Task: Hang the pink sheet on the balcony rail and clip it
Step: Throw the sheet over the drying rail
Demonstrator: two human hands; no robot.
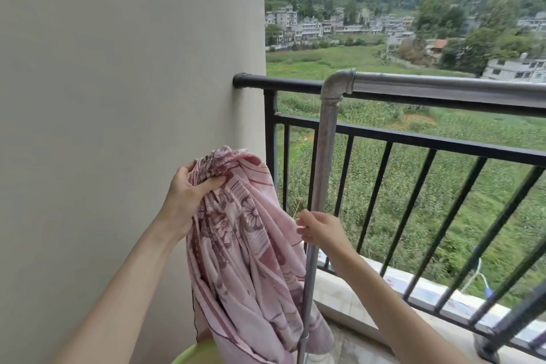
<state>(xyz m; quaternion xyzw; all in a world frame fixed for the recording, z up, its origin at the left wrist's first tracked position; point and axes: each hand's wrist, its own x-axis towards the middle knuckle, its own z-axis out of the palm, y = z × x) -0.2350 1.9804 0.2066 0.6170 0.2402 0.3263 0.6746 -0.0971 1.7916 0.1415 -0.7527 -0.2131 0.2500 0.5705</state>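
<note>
While the left hand gripped the bunched pink sheet, the right hand pinched its edge. Nothing yet lay over the balcony rail; spreading and clipping remained.

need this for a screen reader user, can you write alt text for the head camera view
A person's left hand grips a bunched pink floral sheet that hangs down, while the right hand pinches its edge beside a grey metal pipe rack. Behind it runs a black balcony rail, fixed to a beige wall, overlooking green fields and hillside houses.
</note>
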